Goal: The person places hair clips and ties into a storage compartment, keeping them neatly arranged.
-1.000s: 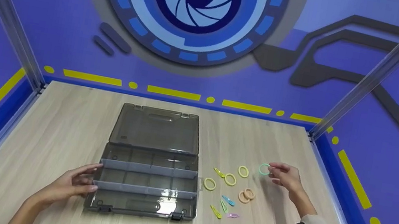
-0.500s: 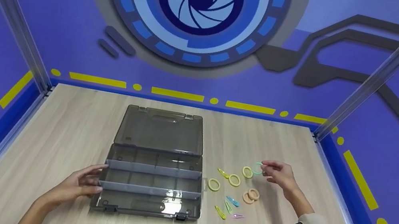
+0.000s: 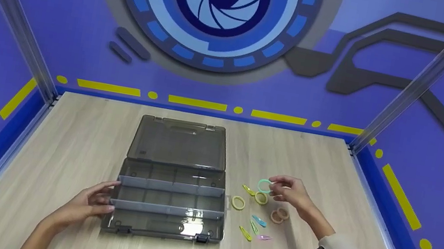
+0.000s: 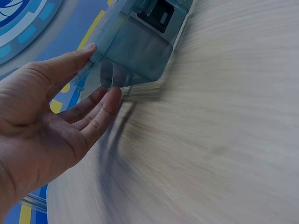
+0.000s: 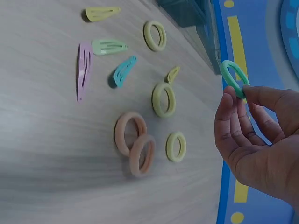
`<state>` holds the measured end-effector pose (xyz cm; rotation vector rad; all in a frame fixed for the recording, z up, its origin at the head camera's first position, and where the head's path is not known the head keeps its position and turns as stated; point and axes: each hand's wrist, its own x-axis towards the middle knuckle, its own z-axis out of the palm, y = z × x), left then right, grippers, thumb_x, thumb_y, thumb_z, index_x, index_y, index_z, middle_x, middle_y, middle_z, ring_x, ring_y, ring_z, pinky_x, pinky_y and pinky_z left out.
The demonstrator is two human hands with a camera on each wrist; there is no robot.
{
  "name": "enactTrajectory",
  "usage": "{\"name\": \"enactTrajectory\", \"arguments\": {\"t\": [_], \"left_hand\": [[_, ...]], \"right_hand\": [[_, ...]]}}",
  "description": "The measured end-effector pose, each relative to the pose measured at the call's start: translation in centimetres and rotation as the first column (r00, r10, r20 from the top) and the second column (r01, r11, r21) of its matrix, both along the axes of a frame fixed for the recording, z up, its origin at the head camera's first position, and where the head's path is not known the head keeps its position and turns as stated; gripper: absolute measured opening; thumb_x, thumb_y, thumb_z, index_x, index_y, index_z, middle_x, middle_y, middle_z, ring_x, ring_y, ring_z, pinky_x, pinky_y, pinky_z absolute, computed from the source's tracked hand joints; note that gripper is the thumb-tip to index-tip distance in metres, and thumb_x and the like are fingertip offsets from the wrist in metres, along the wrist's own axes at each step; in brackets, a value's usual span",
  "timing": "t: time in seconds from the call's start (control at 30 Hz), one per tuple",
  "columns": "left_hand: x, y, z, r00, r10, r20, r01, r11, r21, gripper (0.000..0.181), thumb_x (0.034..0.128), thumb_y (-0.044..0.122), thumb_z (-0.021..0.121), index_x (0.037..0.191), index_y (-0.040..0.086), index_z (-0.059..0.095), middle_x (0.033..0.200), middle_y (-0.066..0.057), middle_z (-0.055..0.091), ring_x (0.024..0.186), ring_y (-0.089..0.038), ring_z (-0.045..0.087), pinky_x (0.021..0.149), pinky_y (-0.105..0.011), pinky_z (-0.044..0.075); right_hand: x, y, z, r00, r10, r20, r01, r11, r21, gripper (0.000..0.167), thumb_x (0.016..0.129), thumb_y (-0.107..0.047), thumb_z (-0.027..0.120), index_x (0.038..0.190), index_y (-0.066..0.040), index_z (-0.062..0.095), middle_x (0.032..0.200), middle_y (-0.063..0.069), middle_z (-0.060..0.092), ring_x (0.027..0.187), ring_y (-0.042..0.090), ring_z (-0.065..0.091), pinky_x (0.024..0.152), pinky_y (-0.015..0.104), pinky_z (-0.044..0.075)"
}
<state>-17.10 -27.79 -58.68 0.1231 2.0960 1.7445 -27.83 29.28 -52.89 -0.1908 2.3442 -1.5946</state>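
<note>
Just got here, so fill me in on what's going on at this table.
A person's right hand pinches a mint-green hair tie, held up off the table. Their left hand rests against the left side of an open, divided storage box. To the box's right lie three pale-yellow hair ties, two overlapping peach hair ties and five snap hair clips.

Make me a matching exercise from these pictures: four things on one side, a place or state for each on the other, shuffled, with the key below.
1. green ring
2. peach rings
3. lid
4. left hand

A. at the left side of the box
B. between the fingers of the right hand
C. open, folded back
D. overlapping on the table

Pairs: 1-B, 2-D, 3-C, 4-A
</note>
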Motion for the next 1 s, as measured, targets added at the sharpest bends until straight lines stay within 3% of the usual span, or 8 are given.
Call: {"name": "enactTrajectory", "arguments": {"t": [0.33,0.4,0.6,0.83,1.0], "left_hand": [[0.0,0.0,0.0,1.0,0.015,0.016,-0.015,1.0,0.008,0.075,0.0974,0.014,0.07,0.16,0.007,0.029,0.156,-0.034,0.026,0.118,-0.025,0.052,0.087,-0.033,0.057],[0.0,0.0,-0.1,1.0,0.012,0.013,-0.012,1.0,0.015,0.075,0.0973,0.014,0.07,0.16,0.007,0.028,0.156,-0.034,0.025,0.117,-0.024,0.052,0.086,-0.033,0.057],[0.1,0.1,-0.3,1.0,0.012,-0.004,-0.011,1.0,0.019,0.076,0.0968,0.013,0.07,0.16,0.006,0.029,0.154,-0.034,0.027,0.116,-0.023,0.052,0.085,-0.032,0.057],[0.2,0.2,-0.3,1.0,0.018,0.007,-0.018,1.0,0.005,0.076,0.097,0.014,0.07,0.16,0.006,0.029,0.155,-0.034,0.026,0.118,-0.026,0.052,0.087,-0.033,0.057],[0.1,0.1,0.0,1.0,0.011,0.003,-0.011,1.0,-0.017,0.075,0.098,0.016,0.069,0.16,0.007,0.029,0.157,-0.035,0.024,0.124,-0.03,0.052,0.09,-0.036,0.056]], "right_hand": [[0.3,-3.3,-0.5,0.991,0.131,0.04,-0.128,0.99,-0.061,0.037,0.098,-0.001,0.061,0.131,0.012,0.055,0.105,0.02,0.065,0.087,0.016,0.072,0.081,0.034,0.062],[0.4,-3.8,-0.5,0.989,0.14,0.051,-0.136,0.988,-0.069,0.037,0.097,-0.002,0.062,0.132,0.011,0.056,0.106,0.021,0.065,0.085,0.015,0.072,0.077,0.03,0.061],[0.8,-5.0,-0.4,0.982,0.174,0.07,-0.168,0.982,-0.082,0.034,0.098,-0.006,0.063,0.129,0.009,0.063,0.099,0.008,0.073,0.083,0.011,0.071,0.077,0.028,0.061],[1.2,-6.7,-0.6,0.981,0.182,0.064,-0.177,0.982,-0.069,0.033,0.098,-0.01,0.066,0.127,0.006,0.066,0.102,0.008,0.075,0.089,0.01,0.069,0.082,0.034,0.061],[1.5,-8.0,-0.9,0.978,0.194,0.081,-0.185,0.977,-0.107,0.035,0.098,-0.011,0.066,0.127,0.008,0.065,0.097,-0.001,0.075,0.086,0.009,0.068,0.079,0.03,0.059]]}}
